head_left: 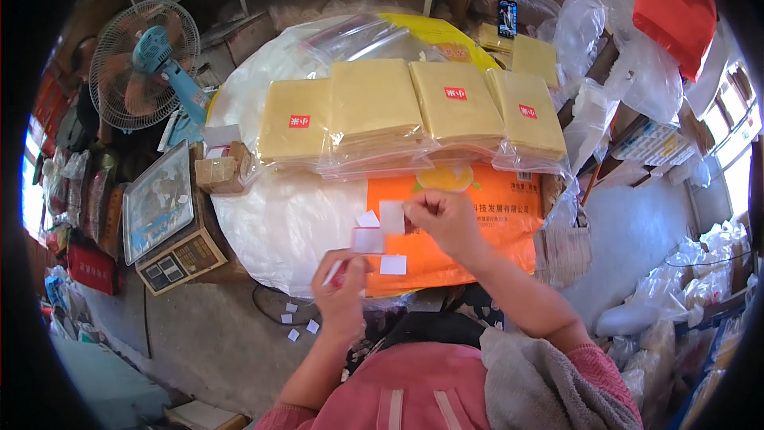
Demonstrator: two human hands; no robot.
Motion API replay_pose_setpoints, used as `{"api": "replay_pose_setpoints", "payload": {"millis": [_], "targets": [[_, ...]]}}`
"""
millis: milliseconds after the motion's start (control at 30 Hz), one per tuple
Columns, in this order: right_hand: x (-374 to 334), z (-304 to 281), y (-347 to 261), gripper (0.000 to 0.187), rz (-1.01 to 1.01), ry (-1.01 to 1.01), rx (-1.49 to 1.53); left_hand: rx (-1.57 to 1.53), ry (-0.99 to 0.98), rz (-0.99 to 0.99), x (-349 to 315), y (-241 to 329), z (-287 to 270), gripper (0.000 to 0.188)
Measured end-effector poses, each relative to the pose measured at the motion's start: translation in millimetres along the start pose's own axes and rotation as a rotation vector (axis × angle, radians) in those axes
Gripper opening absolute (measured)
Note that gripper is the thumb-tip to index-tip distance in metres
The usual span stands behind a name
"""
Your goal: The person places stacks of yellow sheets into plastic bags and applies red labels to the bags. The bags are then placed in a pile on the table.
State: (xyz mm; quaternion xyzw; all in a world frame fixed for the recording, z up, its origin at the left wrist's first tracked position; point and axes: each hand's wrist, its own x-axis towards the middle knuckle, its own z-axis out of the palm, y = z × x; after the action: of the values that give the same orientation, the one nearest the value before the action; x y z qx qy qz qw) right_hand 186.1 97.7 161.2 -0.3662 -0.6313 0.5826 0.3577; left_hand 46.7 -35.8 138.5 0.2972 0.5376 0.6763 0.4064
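Note:
Several clear bags of tan, sheet-like contents (376, 103) lie in a row across a round work surface, some bearing a small red square label (454, 93). My left hand (341, 291) is closed around small red-and-white labels (339, 274). A pale square with a reddish edge (368, 240) sticks up above its fingers. To its right, my right hand (447, 223) pinches at the edge of a white paper square (392, 216); a bit of dark red shows under the fingertips. Another white square (393, 264) lies on the orange printed sack (493, 247) below.
A fan (146, 64) stands at the far left, above a metal tray (158, 211) on a carton. A small cardboard box (219, 171) sits by the bags. Scraps of white paper (293, 334) litter the floor. A phone (507, 18) stands upright at the back right.

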Motion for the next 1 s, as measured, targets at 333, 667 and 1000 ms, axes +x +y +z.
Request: {"api": "replay_pose_setpoints", "payload": {"millis": [333, 667, 1000], "targets": [[206, -18, -48, 0.01, -1.093, 0.353, -1.309, 0.752, -0.18, -0.235, -58, -7, -181, 0.009], [114, 24, -34, 0.01, -0.907, -0.158, -0.956, 0.734, 0.028, 0.049, 85, 49, -195, 0.014], [-20, -22, 29, 0.009, -0.619, -0.212, -0.826, 1.43, -0.122, 0.38, 258, 61, -247, 0.037]]}}
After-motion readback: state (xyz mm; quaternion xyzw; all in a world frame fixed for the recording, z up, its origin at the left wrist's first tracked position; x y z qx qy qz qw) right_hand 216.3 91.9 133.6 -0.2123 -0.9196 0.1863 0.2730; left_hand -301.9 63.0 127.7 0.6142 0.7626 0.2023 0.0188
